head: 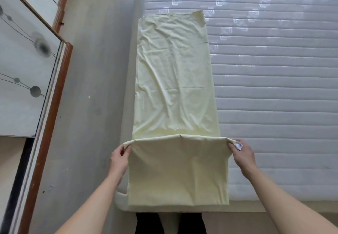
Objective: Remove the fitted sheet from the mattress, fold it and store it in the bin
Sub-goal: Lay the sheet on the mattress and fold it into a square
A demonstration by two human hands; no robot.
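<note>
The pale yellow fitted sheet (173, 73) lies folded into a long narrow strip along the left edge of the bare quilted mattress (274, 87). Its near end is lifted and turned over toward the far end, making a flap. My left hand (118, 158) pinches the flap's left corner. My right hand (241, 153) pinches the right corner, where a small white label shows. The bin is not in view.
Grey floor (87, 87) runs along the left of the bed. A wardrobe with mirrored, wood-framed doors (27, 69) stands further left. My legs in dark trousers (170, 222) are at the foot of the bed.
</note>
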